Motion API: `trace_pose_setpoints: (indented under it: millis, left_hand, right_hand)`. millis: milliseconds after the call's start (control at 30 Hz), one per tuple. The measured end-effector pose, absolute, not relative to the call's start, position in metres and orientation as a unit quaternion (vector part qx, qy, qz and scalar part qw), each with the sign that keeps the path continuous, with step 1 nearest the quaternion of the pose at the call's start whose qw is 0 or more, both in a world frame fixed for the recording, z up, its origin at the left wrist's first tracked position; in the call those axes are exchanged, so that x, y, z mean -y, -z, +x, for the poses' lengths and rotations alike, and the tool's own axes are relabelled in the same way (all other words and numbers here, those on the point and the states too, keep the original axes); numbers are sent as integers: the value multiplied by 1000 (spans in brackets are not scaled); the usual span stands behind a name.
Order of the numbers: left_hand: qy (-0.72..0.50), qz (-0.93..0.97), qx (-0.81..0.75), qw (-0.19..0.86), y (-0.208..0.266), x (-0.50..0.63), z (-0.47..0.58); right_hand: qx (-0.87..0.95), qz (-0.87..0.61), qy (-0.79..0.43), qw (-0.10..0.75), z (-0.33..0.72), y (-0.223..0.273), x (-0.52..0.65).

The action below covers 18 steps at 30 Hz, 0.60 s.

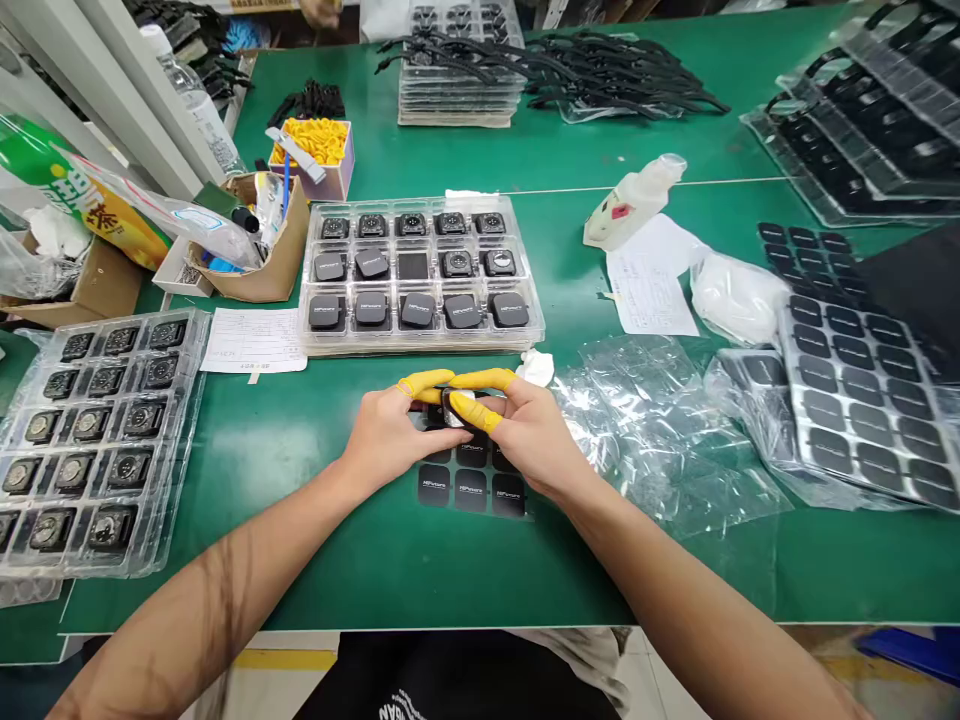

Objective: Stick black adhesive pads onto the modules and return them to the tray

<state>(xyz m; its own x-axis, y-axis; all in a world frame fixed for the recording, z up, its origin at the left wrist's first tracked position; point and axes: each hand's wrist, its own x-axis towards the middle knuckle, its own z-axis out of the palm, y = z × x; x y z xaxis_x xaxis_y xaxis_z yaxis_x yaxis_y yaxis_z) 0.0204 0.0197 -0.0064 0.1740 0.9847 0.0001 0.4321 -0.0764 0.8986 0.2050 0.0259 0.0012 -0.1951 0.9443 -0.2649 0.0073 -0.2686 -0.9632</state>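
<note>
Between my hands is a small black smartwatch body [451, 408], its shiny side partly covered by fingers. My left hand [394, 428] pinches it from the left, with a yellow finger cot on the index finger. Yellow cots also cover the thumb and a finger of my right hand [529, 425], which grips it from the right. Below them lies a sheet of black square stickers [471, 490] with white lettering. Just beyond stands a clear tray [422, 342] of watch bodies; several carry black squares on top, and one compartment shows a flat dark square.
A second tray of watch bodies [91, 422] sits at left. Crumpled clear film [660, 430] and more sticker sheets [862, 390] lie at right. A white bottle [634, 203] stands on paper. Behind are a box of yellow finger cots [319, 142] and black straps [622, 75].
</note>
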Motion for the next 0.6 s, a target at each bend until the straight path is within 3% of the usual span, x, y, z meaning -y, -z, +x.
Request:
trace_pose_setpoints:
  millis: [233, 400, 533, 600]
  left_hand:
    - [-373, 643, -524, 415, 12, -21, 20]
    - [-364, 629, -536, 430, 11, -22, 18]
    - [-375, 622, -528, 440, 10, -22, 18]
    - [-382, 620, -522, 444, 10, -22, 18]
  right_hand:
    - [562, -512, -503, 412, 204, -12, -21]
    - [504, -535, -514, 442, 281, -36, -28]
    - [568, -711, -277, 309, 324, -19, -33]
    - [612, -718, -182, 276, 324, -7, -36]
